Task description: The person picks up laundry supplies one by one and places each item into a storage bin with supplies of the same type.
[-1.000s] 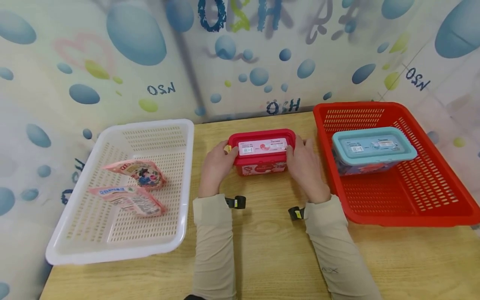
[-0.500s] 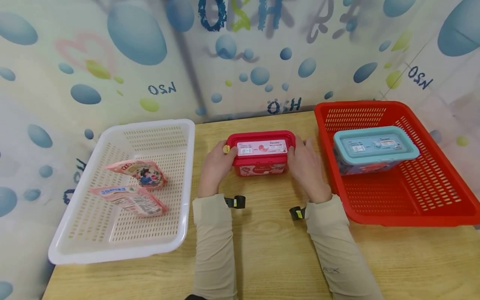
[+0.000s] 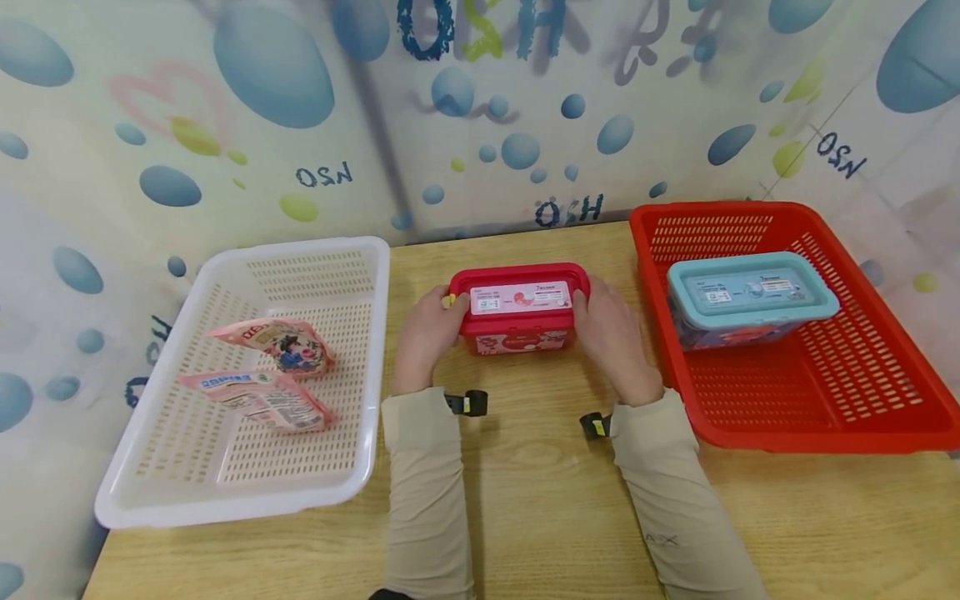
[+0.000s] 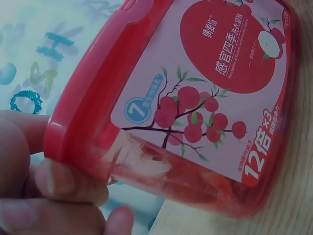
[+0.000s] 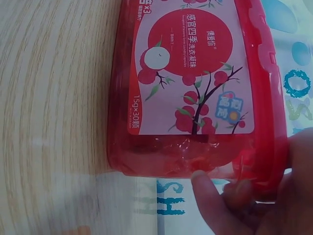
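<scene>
A red lidded box of laundry capsules [image 3: 517, 342] stands upright on the wooden table in the head view, between both hands. My left hand [image 3: 427, 337] grips its left end at the lid rim, thumb on top. At the opposite end my right hand [image 3: 611, 337] holds the lid rim the same way. Up close in the left wrist view, the fingers [image 4: 73, 181] sit under the lid edge, beside a pink fruit label. Fingers [image 5: 215, 200] touch the box's clear end wall in the right wrist view.
To the left, a white basket [image 3: 381, 350] contains two pink printed packets [image 3: 258, 402]. A red basket [image 3: 825, 440] on the right holds a similar box with a light-blue lid [image 3: 750, 292]. Behind the table [image 3: 540, 517] hangs a curtain-like backdrop with blue spots [image 3: 273, 67].
The red box has shifted slightly left and toward me, with the left hand moving along with it. Both hands keep their hold on its ends.
</scene>
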The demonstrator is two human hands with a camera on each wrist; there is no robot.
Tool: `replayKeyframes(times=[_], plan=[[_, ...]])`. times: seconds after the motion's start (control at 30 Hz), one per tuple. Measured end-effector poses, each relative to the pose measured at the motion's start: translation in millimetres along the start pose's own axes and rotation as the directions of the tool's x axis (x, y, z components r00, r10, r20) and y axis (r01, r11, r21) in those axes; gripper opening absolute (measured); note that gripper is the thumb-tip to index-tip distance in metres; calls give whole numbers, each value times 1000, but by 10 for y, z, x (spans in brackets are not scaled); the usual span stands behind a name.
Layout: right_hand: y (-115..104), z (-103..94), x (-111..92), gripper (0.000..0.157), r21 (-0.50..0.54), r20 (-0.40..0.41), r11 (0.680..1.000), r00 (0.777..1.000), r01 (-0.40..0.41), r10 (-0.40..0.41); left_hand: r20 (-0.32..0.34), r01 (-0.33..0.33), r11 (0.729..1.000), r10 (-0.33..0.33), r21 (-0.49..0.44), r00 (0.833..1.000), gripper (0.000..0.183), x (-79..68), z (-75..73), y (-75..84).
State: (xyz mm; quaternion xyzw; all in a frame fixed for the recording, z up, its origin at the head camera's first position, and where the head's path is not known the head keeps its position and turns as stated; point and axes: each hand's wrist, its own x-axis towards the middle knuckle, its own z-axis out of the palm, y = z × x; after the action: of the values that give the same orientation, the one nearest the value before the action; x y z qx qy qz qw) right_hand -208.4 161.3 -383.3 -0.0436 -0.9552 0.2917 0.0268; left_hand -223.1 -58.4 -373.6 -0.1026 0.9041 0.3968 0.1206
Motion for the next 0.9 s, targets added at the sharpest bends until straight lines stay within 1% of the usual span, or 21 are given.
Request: replayKeyframes(times=[0.3, 0.43, 0.6, 0.9], plan=[[5, -7, -9, 49, 24, 40, 999, 999, -34, 33, 4, -21, 1000, 21, 14, 1000, 56, 5, -8, -14], [-1, -6, -2, 51, 33, 53, 998, 997, -52, 50, 17, -6, 1000, 6, 7, 1000, 58, 5, -26, -19], [-11, -6, 12, 50, 40, 46, 998, 998, -45, 43, 21, 1, 1000, -1, 4, 1000, 59, 7, -46, -11], [-8, -9, 6, 48, 45, 59, 997, 997, -58, 56, 17, 8, 1000, -8, 15, 1000, 58, -11, -29, 4]])
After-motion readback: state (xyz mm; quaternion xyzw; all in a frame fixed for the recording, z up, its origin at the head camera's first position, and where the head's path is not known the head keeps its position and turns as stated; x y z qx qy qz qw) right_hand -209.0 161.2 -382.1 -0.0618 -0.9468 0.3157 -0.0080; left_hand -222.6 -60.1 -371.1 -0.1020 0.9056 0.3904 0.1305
